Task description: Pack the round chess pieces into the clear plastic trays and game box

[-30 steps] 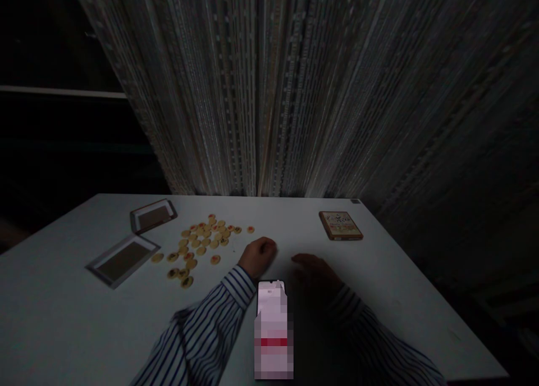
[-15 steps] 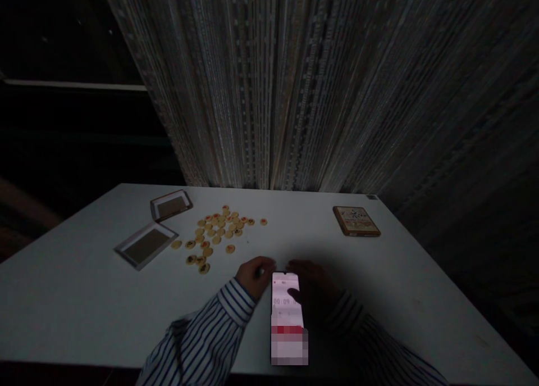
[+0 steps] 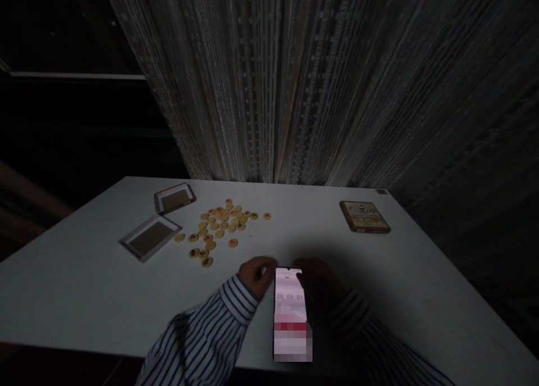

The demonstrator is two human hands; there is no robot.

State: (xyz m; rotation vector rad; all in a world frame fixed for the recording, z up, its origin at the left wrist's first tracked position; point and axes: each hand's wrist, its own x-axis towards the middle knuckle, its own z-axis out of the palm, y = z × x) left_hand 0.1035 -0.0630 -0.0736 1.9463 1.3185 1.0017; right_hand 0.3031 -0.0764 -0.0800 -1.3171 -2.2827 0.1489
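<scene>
A phone (image 3: 289, 313) with a lit screen showing a timer lies at the near edge of the white table (image 3: 92, 296). My left hand (image 3: 256, 275) is curled at the phone's upper left corner, thumb and fingers nearly closed in a ring; what it grips, if anything, is hidden. Across the phone's upper right corner is my right hand (image 3: 318, 279), dark in shadow, its thumb over the screen edge and its other fingers hard to make out. Beyond the left hand, several round wooden pieces (image 3: 219, 226) with red or black characters lie scattered.
Two shallow open trays, one nearer (image 3: 137, 255) and one farther (image 3: 174, 208), sit left of the pieces. A flat box with a printed top (image 3: 364, 216) rests at the right. A striped curtain (image 3: 269, 94) hangs behind the table.
The right thumb has moved up the phone's screen to its upper right corner. The whole view has shifted slightly, with the table objects a little higher and farther right.
</scene>
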